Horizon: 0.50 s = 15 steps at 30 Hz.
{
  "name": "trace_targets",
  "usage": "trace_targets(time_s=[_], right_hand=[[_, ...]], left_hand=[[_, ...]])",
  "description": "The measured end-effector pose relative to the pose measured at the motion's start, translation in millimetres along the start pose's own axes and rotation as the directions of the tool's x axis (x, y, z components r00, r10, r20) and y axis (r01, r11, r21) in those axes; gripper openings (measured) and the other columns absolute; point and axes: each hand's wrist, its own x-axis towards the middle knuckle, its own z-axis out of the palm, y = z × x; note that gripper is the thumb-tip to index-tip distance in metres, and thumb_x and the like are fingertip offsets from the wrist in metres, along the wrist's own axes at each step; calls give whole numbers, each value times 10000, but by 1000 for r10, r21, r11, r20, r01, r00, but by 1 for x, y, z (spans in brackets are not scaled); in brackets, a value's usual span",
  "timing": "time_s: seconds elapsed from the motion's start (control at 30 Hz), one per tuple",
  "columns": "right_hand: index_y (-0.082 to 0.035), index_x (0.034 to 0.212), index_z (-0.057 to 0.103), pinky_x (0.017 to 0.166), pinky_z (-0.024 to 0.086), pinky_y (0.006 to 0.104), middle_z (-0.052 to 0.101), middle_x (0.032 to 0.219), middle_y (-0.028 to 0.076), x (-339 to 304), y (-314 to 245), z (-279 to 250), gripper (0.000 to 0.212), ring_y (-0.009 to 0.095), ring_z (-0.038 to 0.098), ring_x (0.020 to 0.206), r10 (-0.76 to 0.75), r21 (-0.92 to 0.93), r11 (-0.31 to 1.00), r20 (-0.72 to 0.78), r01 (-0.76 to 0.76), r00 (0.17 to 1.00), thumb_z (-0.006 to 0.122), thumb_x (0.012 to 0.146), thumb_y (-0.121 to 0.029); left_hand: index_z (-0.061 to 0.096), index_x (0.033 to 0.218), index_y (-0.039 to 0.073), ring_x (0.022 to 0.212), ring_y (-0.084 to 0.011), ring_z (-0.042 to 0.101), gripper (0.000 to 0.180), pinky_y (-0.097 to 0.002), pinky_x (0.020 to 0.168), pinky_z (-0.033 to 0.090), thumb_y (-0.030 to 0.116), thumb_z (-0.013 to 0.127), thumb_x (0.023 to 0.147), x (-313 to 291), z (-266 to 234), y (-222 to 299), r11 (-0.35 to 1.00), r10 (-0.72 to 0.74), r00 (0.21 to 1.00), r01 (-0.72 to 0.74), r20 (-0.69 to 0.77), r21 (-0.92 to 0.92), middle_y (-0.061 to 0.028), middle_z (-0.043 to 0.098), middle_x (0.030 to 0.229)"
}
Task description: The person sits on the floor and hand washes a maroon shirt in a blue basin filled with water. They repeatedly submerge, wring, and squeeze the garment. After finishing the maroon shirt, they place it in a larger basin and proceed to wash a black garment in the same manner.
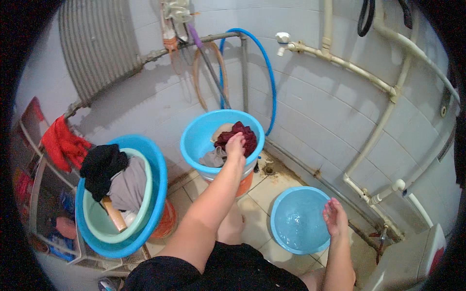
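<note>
My left hand (236, 145) reaches over a blue basin (193, 125) and rests against or just above a bunched dark red cloth (249, 138). Its fingers point away from me and look stretched out, though some are hidden. Beside that cloth lie a grey cloth (212, 157) and a beige one (222, 131). Palm turned up and fingers apart, my right hand (335, 217) is empty over the right rim of a lighter blue basin (297, 218). Clear, rippled water fills that basin on the floor.
At left, a pale green basin (90, 225) nested in a larger blue basin (160, 194) holds black and grey clothes and a tan bottle (114, 213). A red cloth (63, 143) hangs beyond it. Pipes and a tap (283, 43) run along the tiled wall, near a blue hose (272, 77).
</note>
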Motion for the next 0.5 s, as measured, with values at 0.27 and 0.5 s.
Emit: trace_targets(time_s=[0.27,0.5], right_hand=[[-113,919,630,608,498,231,618,819,-28,22,-2,-18,131,102,585,726,34,71,997,-81,-28,996,636,825,-204],[-124,847,611,585,489,227,615,777,-39,29,14,-9,96,90,584,688,111,31,994,-54,-109,992,641,824,-212]], left_hand=[[590,952,175,876,-101,532,138,-312,805,361,221,601,822,-63,10,155,993,99,980,-85,171,-87,41,577,914],[514,1202,137,1155,-272,432,514,-459,973,327,291,668,736,-114,-122,283,1,291,729,-648,619,762,-89,447,1258]])
